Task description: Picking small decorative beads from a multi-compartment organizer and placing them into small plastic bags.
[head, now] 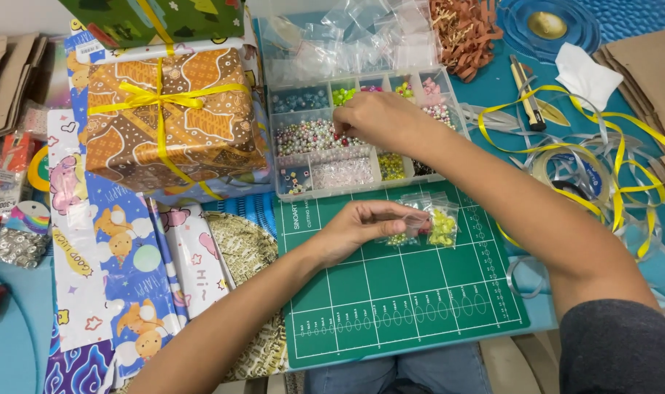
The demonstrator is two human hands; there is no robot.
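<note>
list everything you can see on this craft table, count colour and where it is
bead organiser box: one, clear, compartments of mixed-colour beads, top centre
cutting mat: one, green with white grid, bottom centre
small zip bags: a few, clear, holding yellow-green beads, on the mat's top edge
empty zip bags: a pile, clear, above the box
wrapped gift: one, brown-orange patterned, yellow ribbon, upper left
wrapping paper sheets: several, blue and white cartoon prints, lower left
loose ribbon: tangle, yellow and silver, right
shredded paper: one heap, brown, top
craft knife: one, dark, upper right
left hand: pinching a small bag
right hand: reaching into the box
</note>
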